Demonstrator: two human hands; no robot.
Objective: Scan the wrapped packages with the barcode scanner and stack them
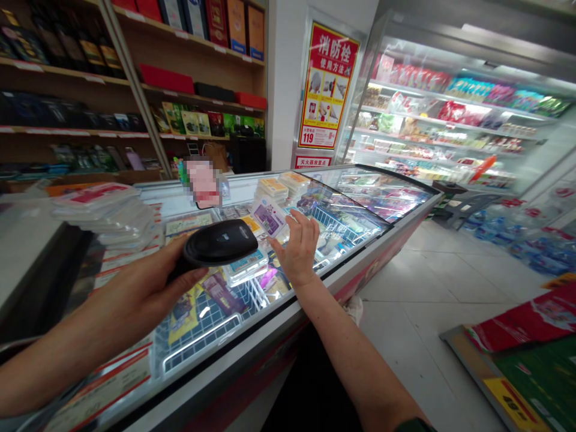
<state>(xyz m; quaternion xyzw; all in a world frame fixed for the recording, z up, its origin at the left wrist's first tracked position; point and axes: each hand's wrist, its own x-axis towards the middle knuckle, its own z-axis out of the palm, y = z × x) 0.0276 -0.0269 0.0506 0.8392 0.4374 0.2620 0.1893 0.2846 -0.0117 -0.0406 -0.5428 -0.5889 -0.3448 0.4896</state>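
Wrapped round the handle of a black barcode scanner (220, 243), my left hand (168, 273) holds it above the glass top of a chest freezer (274, 309). The scanner's head points right, towards a small white card with purple print (269, 219). My right hand (299, 243) pinches that card by its right edge, a little beyond the scanner. Beneath the scanner lies a stack of clear-cased cards with a blue top (245, 267). More stacks with orange tops (272, 187) stand farther back on the glass.
Clear plastic cases (108, 213) are piled at the left. Wire baskets of packets (202, 336) show through the glass. Shelves (193, 90) line the back, and a lit display fridge (445, 120) stands right. Red and green boxes (531, 336) are on the floor side at lower right.
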